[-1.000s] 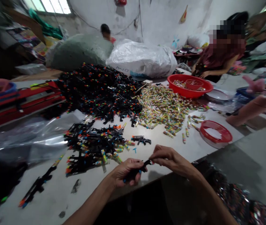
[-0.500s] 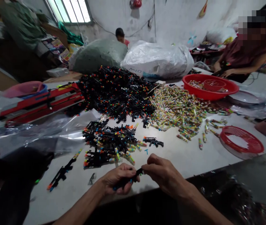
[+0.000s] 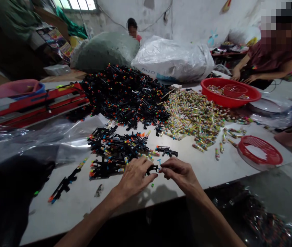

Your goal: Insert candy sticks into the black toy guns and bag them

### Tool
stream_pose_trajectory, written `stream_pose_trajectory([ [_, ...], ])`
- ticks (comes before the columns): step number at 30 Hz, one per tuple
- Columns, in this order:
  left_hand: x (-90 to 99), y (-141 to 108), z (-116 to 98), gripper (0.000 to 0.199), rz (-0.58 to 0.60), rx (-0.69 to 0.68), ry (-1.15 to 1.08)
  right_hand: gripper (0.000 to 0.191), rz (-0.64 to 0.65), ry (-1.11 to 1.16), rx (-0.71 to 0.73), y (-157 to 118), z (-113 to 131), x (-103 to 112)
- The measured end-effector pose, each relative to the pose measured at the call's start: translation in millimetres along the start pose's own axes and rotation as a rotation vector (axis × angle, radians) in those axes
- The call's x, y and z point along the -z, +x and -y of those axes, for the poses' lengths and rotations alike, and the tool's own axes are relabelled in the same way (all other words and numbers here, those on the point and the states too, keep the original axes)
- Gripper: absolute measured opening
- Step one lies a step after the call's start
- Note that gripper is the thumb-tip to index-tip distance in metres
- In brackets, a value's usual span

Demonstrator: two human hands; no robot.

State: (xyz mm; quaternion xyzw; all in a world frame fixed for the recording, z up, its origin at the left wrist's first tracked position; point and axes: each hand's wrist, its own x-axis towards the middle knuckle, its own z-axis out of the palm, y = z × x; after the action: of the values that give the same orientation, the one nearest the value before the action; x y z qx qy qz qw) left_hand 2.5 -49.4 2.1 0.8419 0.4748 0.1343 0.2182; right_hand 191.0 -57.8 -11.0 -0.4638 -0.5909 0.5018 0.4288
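left hand and right hand together, pinching a small black toy gun

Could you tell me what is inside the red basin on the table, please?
The red basin holds a smaller red bowl and loose candy tubes; its floor is hidden.

The left hand is lean and bony, with ridged knuckles and long fingers, and the right hand matches it. Below each hand runs a slim, bare forearm.
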Motion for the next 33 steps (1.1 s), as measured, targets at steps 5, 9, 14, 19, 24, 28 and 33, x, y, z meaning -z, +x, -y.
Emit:
stream_pose_trajectory([
  [5, -20.4, 2.9, -5.8, 0.024, -0.057, -0.067, 0.064, 0.011, -0.043, 0.104, -0.03, -5.3, -2.4, -2.7],
  [9, -31.9, 2.6, -3.2, 0.02, -0.1, -0.208, 0.188, 0.012, -0.063, 0.108, -0.024, -10.5, -8.5, -12.1],
  [14, -3.6, 4.0, 20.5, 0.018, -0.166, -0.234, 0.442, 0.023, 0.092, -0.146, 0.021, 23.1, -23.4, 11.2],
  [19, 22.3, 40.8, 25.7, 0.031, -0.224, -0.062, 0.59, 0.029, -0.197, -1.119, -0.143, 92.8, -38.6, 82.6],
  [24, -49.2, 97.6, -9.5, 0.023, -0.017, -0.177, 0.428, 0.016, -0.145, -1.245, -0.109, 102.5, -43.2, 83.4],
  [28, -86.2, 115.7, -20.1, 0.021, -0.02, -0.213, 0.391, 0.021, -0.186, -1.137, -0.097, 61.6, -44.3, 74.4],
  [33, -61.6, 106.2, -17.6, 0.021, -0.045, -0.224, 0.351, 0.033, -0.217, -0.182, -0.146, 12.0, -40.3, 82.2],
])
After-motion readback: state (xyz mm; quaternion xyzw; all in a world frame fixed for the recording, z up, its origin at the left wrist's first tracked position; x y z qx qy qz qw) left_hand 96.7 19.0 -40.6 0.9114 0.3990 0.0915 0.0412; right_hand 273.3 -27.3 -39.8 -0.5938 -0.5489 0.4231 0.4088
